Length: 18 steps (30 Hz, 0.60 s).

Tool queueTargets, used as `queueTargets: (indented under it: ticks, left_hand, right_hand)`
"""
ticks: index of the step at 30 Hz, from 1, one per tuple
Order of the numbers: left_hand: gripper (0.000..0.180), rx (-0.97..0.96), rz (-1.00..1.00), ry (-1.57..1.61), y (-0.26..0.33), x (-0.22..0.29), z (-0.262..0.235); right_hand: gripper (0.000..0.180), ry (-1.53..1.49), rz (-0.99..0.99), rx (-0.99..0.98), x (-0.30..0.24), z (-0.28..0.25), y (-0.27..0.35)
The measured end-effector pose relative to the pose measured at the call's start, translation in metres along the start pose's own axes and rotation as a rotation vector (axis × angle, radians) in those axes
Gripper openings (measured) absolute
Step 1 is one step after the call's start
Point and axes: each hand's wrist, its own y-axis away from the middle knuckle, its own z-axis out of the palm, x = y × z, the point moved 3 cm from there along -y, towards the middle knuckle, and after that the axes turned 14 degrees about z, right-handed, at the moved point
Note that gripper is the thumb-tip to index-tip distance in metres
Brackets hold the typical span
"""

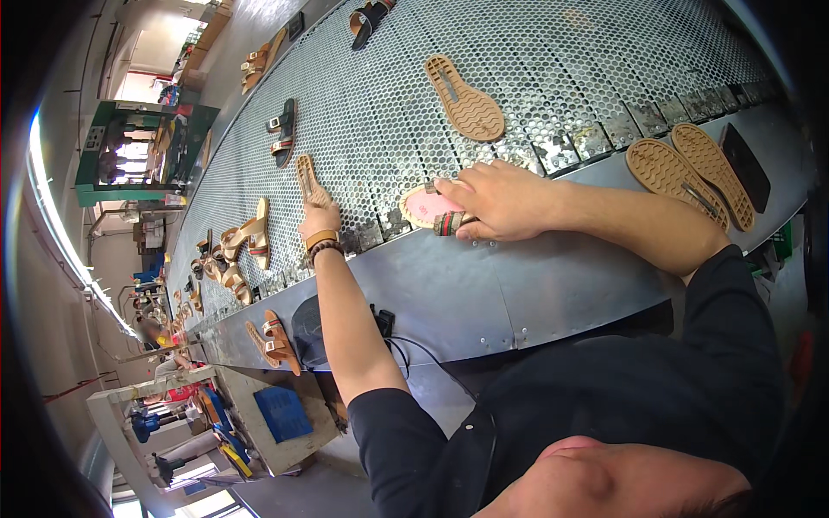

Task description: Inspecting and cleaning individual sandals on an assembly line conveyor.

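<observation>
My left hand [320, 220] is closed round the near end of a tan sole [307, 175], whose far end points away over the mesh conveyor. To its right, my right hand [501, 200] grips a sandal [420, 207] by its upper. That sandal has a pink insole and straps with a green and red stripe, and it lies at the conveyor's near edge. My fingers hide part of its straps. Beyond my right hand, another tan sole [467, 102] lies with its wavy tread up on the mesh.
Two tan soles [667, 173] and a flat black object [746, 166] rest on the metal ledge at right. Sandals stand along the mesh conveyor [363, 112] at left, with a brown pair [275, 338] on the ledge. A green machine [129, 155] and a person [160, 335] are farther off.
</observation>
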Motion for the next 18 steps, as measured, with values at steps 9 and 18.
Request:
queueTargets:
  ticks: [9,18]
  left_hand:
    - [0.038,0.767,0.418,1.108,0.098,0.087,-0.079]
    - [0.051,-0.133,0.351,2.189,0.146,0.118,-0.028]
  right_hand:
    - [0.059,-0.656,0.095,0.153,0.012,-0.063,-0.005]
    - [0.037,-1.187,0.161,0.112,0.020,-0.085,-0.011]
